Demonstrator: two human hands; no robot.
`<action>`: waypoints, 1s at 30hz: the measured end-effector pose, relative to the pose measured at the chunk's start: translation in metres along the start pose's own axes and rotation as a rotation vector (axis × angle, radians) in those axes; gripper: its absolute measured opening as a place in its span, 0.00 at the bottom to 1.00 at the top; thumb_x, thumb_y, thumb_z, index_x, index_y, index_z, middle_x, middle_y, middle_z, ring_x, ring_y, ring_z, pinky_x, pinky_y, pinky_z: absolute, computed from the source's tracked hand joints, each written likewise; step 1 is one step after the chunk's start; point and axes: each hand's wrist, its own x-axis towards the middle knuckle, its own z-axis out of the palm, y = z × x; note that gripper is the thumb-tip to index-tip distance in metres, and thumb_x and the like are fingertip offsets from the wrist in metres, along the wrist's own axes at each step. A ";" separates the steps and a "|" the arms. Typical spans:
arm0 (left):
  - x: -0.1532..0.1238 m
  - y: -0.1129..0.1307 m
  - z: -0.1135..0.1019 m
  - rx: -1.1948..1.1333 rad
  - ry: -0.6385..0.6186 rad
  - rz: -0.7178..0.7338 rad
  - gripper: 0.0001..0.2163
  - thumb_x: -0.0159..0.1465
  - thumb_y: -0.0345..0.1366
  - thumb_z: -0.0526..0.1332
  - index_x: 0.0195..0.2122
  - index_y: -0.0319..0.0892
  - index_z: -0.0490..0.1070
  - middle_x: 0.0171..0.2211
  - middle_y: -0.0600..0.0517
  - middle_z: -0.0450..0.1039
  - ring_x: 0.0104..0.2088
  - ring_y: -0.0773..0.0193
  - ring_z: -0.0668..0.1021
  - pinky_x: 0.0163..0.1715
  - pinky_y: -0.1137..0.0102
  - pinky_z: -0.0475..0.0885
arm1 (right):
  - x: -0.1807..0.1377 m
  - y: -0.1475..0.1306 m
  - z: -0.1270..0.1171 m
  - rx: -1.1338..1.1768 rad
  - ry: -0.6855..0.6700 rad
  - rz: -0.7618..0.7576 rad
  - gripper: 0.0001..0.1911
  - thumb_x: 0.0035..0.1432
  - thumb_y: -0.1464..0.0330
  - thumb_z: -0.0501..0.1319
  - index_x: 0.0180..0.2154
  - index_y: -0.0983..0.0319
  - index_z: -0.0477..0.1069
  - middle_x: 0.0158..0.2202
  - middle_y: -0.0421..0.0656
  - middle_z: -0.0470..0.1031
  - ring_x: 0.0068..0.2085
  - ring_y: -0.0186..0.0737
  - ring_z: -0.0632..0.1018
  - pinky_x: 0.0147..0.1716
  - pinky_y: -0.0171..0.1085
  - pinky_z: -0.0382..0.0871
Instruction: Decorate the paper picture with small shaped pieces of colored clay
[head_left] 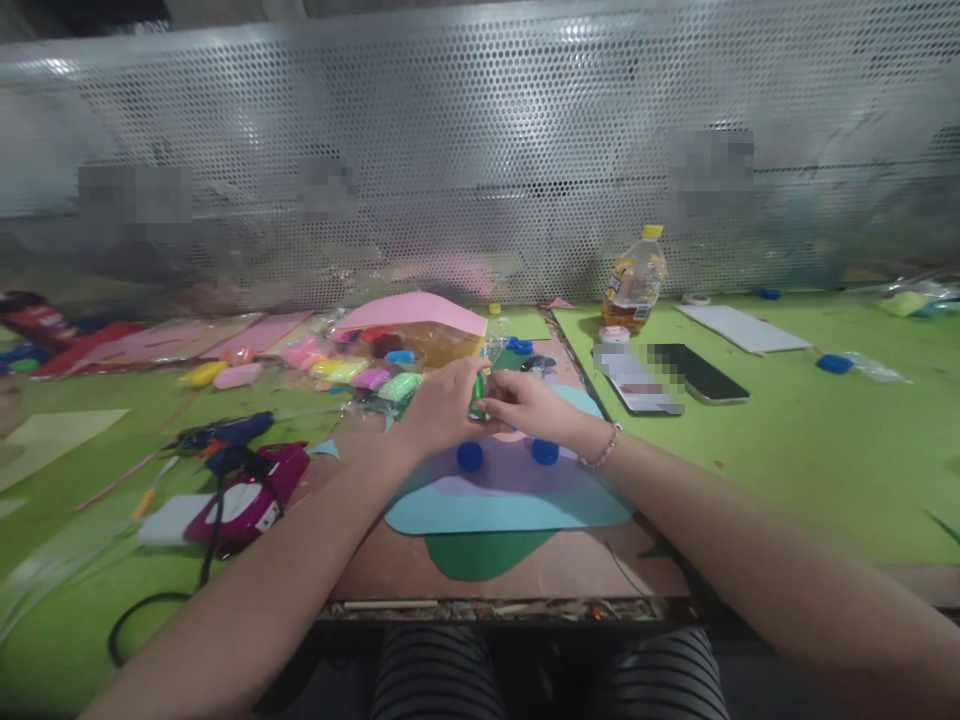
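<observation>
My left hand (pixel 442 408) and my right hand (pixel 531 408) meet over the middle of the table, fingers closed around a small shiny green object (pixel 478 394). Fingers cover most of it, so its kind cannot be told. Just below my hands, two round blue caps (pixel 469 457) sit on a cut-out of lilac paper (pixel 502 480). That lilac piece lies on a light blue paper sheet (pixel 517 515) with rounded corners. A green paper piece (pixel 487 556) sticks out from under its front edge.
Left are a magenta device (pixel 247 500) with a black cable, a blue glue gun (pixel 232 430) and several colourful clay packs (pixel 371 379). Right lie two phones (pixel 701 373), with a bottle of amber liquid (pixel 634 285) behind. A perforated metal panel (pixel 480 150) closes the back.
</observation>
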 end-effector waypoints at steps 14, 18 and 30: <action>0.005 -0.005 -0.005 -0.183 -0.004 -0.026 0.21 0.63 0.50 0.49 0.47 0.38 0.61 0.43 0.43 0.68 0.46 0.56 0.70 0.46 0.61 0.65 | -0.001 0.008 -0.005 0.266 -0.023 0.012 0.06 0.54 0.70 0.53 0.26 0.62 0.62 0.22 0.36 0.64 0.24 0.31 0.67 0.25 0.32 0.59; 0.007 -0.001 -0.008 -0.371 0.005 -0.147 0.16 0.65 0.45 0.47 0.38 0.39 0.66 0.37 0.47 0.70 0.40 0.60 0.72 0.43 0.64 0.66 | 0.000 0.004 -0.010 0.359 -0.029 -0.022 0.08 0.53 0.69 0.54 0.23 0.63 0.62 0.21 0.36 0.62 0.23 0.30 0.66 0.24 0.31 0.59; 0.011 0.001 -0.013 -0.774 0.008 -0.300 0.08 0.58 0.38 0.55 0.25 0.40 0.65 0.23 0.55 0.63 0.27 0.68 0.66 0.29 0.72 0.62 | -0.001 0.003 -0.006 0.418 -0.069 -0.002 0.07 0.53 0.68 0.56 0.24 0.64 0.64 0.22 0.37 0.65 0.23 0.29 0.66 0.24 0.31 0.60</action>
